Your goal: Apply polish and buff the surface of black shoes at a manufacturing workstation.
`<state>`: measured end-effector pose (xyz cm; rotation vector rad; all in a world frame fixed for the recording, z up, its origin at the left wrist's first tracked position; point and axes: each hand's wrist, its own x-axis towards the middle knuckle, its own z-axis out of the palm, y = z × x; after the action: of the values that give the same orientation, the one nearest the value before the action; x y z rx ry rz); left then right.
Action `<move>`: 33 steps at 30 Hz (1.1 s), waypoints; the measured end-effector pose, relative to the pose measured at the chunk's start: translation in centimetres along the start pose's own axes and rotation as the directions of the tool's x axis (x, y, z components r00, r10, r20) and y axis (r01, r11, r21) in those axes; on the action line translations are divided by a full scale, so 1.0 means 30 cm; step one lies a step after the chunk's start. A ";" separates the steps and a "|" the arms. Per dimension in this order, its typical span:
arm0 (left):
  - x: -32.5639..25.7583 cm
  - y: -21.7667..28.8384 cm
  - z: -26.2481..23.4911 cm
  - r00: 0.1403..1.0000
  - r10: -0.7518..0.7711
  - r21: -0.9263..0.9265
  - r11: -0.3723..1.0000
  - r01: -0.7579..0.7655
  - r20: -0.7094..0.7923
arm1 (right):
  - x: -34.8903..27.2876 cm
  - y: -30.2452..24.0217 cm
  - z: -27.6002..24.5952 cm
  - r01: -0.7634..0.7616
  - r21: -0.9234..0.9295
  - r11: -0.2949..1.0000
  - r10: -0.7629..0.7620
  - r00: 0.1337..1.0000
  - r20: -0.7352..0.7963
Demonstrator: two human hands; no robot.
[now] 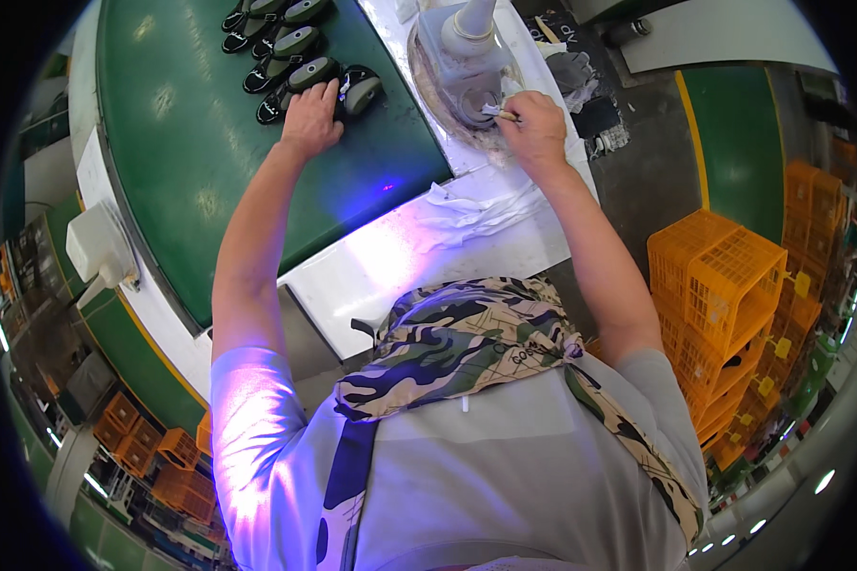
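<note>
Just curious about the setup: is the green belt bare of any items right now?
No: a row of black shoe soles lies on the green belt, and the left hand rests on one.

Black-grey shoe sole (307,76); perhaps brush (501,113)

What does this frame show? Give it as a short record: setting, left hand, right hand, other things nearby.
setting: green conveyor belt beside a white work ledge
left hand: left hand rests on a black and grey shoe part, last of a row
right hand: right hand holds a small brush at a grimy pot
nearby: crumpled rags, orange crates
</note>
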<state>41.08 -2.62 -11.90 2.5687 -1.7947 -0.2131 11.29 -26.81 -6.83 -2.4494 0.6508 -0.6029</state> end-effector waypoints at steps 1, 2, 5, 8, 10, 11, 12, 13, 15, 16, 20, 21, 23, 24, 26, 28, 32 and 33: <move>-0.025 0.010 -0.003 0.998 -0.062 -0.062 0.996 0.062 0.009 | 0.008 -0.005 0.005 0.038 -0.034 0.999 -0.037 0.999 0.009; -0.075 0.011 0.000 0.999 -0.031 -0.098 0.995 0.032 0.013 | 0.013 -0.004 0.011 0.050 -0.027 0.998 -0.050 0.999 0.013; -0.225 -0.012 -0.042 0.957 0.037 -0.288 0.956 0.050 0.287 | 0.022 -0.002 0.004 0.098 -0.060 0.993 -0.095 0.994 0.054; -0.419 -0.109 -0.016 0.942 0.016 -0.208 0.977 0.057 0.334 | 0.039 -0.017 -0.005 0.185 -0.149 0.971 -0.169 0.979 0.111; -0.531 -0.132 0.053 0.961 -0.198 -0.280 0.928 0.247 0.192 | 0.052 -0.018 -0.005 0.260 -0.194 0.946 -0.239 0.963 0.125; -0.574 -0.125 0.100 0.911 -0.408 -0.374 0.837 0.400 0.063 | 0.056 -0.019 -0.002 0.271 -0.189 0.944 -0.250 0.960 0.128; -0.614 -0.100 0.161 0.903 -0.426 -0.373 0.829 0.416 0.059 | 0.060 -0.021 0.007 0.288 -0.195 0.937 -0.261 0.953 0.156; -0.650 -0.071 0.224 0.743 -0.653 -0.731 0.434 0.527 0.148 | 0.064 -0.027 0.016 0.307 -0.198 0.931 -0.272 0.944 0.184; -0.601 0.014 0.249 0.566 -0.754 -0.902 -0.080 0.424 0.333 | 0.066 -0.016 0.017 0.328 -0.208 0.921 -0.287 0.936 0.205; -0.501 0.118 0.204 0.400 -0.881 -0.870 -0.024 0.493 0.251 | 0.060 -0.003 0.007 0.331 -0.229 0.915 -0.282 0.933 0.221; -0.467 0.193 0.260 0.051 -0.997 -0.625 0.072 0.777 -0.051 | 0.079 -0.056 -0.022 0.415 -0.181 0.892 -0.385 0.906 0.179; -0.448 0.219 0.252 0.000 -0.990 -0.522 0.075 0.850 -0.143 | 0.079 -0.052 -0.033 0.439 -0.209 0.874 -0.400 0.893 0.206; -0.468 0.221 0.216 0.013 -0.992 -0.624 -0.069 0.778 0.126 | 0.082 -0.040 -0.046 0.469 -0.237 0.851 -0.420 0.878 0.231; -0.478 0.225 0.203 0.027 -0.984 -0.590 -0.083 0.803 0.176 | 0.082 -0.033 -0.050 0.372 -0.257 0.892 -0.303 0.914 0.271; -0.516 0.213 0.198 0.030 -0.975 -0.557 -0.100 0.824 0.219 | 0.090 -0.019 -0.052 0.281 -0.275 0.920 -0.193 0.932 0.306; -0.596 0.174 0.237 0.135 -0.790 -0.692 -0.425 0.583 0.598 | 0.105 0.002 -0.052 -0.205 -0.133 0.970 0.240 0.906 0.348; -0.727 0.127 0.248 0.274 -0.596 -0.656 -0.700 0.281 0.754 | 0.099 0.035 -0.059 -0.322 -0.138 0.937 0.350 0.857 0.378; -0.729 0.139 0.229 0.270 -0.606 -0.663 -0.699 0.268 0.748 | 0.083 0.056 -0.057 -0.301 -0.167 0.939 0.340 0.889 0.307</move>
<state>29.04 16.90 -15.96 1.4983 0.7431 -0.7655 11.81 -30.08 -5.81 -2.3898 0.9422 -0.0182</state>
